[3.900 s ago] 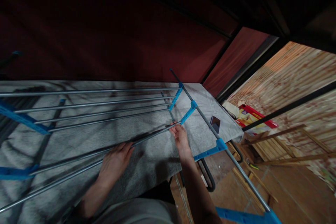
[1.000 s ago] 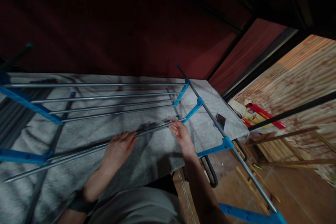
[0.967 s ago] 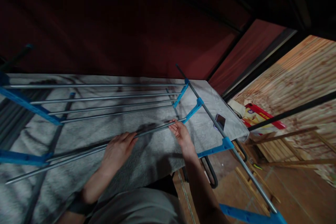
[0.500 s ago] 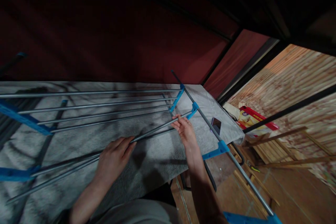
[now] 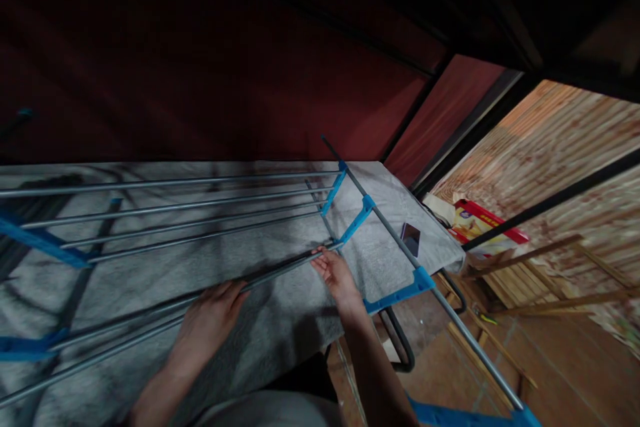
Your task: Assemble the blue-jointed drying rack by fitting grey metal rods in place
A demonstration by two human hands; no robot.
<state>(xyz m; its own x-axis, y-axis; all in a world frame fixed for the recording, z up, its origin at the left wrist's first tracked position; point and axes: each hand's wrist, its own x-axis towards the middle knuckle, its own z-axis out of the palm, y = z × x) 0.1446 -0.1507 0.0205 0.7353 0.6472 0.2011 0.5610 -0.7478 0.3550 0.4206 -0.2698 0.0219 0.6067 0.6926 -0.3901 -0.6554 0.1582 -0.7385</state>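
A drying rack of grey metal rods (image 5: 190, 203) and blue plastic brackets (image 5: 355, 221) lies across a table covered in grey cloth (image 5: 300, 320). My left hand (image 5: 207, 320) is curled around a loose grey rod (image 5: 270, 273) near its middle. My right hand (image 5: 335, 273) pinches the same rod at its right end, close to the tip of a blue bracket. A second rod runs alongside just below it.
A dark phone (image 5: 410, 238) lies on the cloth past the long side rod (image 5: 400, 247). A red and yellow box (image 5: 480, 223) sits by the table's right end. Wooden slats (image 5: 550, 267) lie on the floor. A dark red wall (image 5: 225, 93) stands behind.
My right hand brought the rod's right end down from the upper blue bracket to the tip of the lower one. My left hand kept its grip near the rod's middle.
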